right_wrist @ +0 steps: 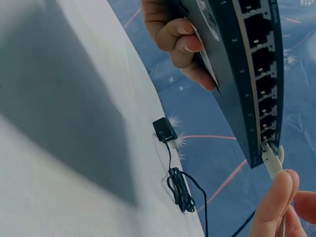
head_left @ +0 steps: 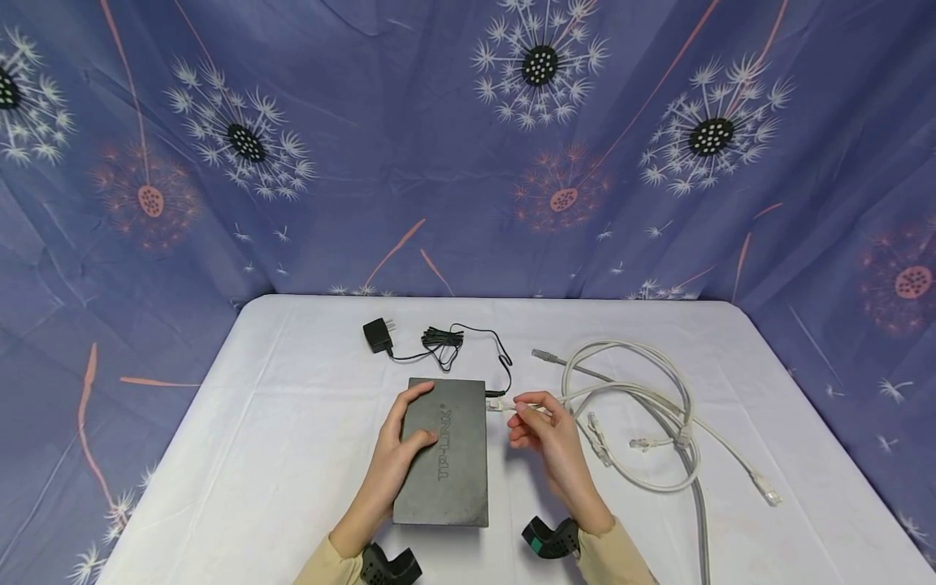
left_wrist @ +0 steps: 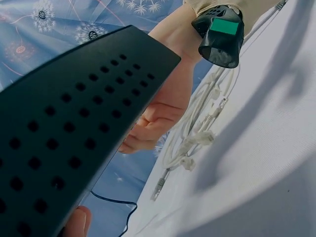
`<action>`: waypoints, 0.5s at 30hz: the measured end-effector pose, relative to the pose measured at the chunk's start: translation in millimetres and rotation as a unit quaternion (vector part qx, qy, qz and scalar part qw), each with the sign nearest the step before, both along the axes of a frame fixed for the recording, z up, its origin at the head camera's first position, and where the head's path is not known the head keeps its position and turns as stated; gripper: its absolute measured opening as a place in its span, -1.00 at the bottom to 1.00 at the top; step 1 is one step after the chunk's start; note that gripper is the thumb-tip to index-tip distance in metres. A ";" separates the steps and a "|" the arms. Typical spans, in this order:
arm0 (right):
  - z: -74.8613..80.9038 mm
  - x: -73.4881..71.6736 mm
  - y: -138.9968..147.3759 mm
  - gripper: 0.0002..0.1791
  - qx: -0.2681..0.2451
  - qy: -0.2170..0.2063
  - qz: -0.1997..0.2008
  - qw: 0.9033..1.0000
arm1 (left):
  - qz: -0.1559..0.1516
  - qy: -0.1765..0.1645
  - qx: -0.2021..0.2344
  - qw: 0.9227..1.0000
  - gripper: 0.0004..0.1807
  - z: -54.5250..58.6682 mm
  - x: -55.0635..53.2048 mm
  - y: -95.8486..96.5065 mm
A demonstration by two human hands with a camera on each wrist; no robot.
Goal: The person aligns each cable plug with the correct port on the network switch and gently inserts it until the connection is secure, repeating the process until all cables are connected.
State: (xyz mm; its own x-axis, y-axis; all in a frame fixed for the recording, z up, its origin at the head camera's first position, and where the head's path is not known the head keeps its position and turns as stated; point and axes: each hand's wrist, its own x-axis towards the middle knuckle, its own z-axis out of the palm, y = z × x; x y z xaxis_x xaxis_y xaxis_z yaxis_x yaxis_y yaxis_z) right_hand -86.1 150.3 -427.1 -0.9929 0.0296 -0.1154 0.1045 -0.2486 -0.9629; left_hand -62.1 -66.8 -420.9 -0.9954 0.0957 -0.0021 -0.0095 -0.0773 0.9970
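Observation:
A dark grey TP-LINK network switch is held above the white table by my left hand, whose thumb lies on its top while fingers curl under it in the right wrist view. The switch's row of ports faces right. My right hand pinches a pale Ethernet cable just behind its clear plug. That plug meets a port near the far end of the row; how deep it sits I cannot tell. A black power lead runs to the same side, just beyond the plug.
A black power adapter and its bundled cord lie behind the switch. Coiled pale and grey network cables with several plugs spread over the table's right side. A patterned blue curtain hangs behind the table.

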 end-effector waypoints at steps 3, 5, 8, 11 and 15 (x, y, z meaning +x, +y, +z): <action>1.3 0.6 3.0 -0.76 0.007 0.000 0.004 1.000 | 0.001 -0.001 0.002 1.000 -0.33 -1.0 0.1 -0.7; 2.4 0.5 5.2 -0.77 0.011 0.004 0.005 1.000 | 0.001 -0.002 0.003 1.000 -0.33 -1.6 0.2 -1.1; 4.8 -0.7 9.4 -0.79 0.021 0.012 -0.001 1.000 | 0.002 -0.005 0.003 1.000 -0.33 -2.1 0.5 -1.6; 8.0 -3.5 15.2 -0.81 0.033 0.018 -0.015 0.999 | 0.001 -0.009 0.002 1.000 -0.33 -2.5 0.8 -1.9; 11.6 -9.0 25.9 -0.81 0.038 0.025 -0.034 0.998 | -0.001 -0.010 -0.001 1.000 -0.33 -3.2 1.2 -2.3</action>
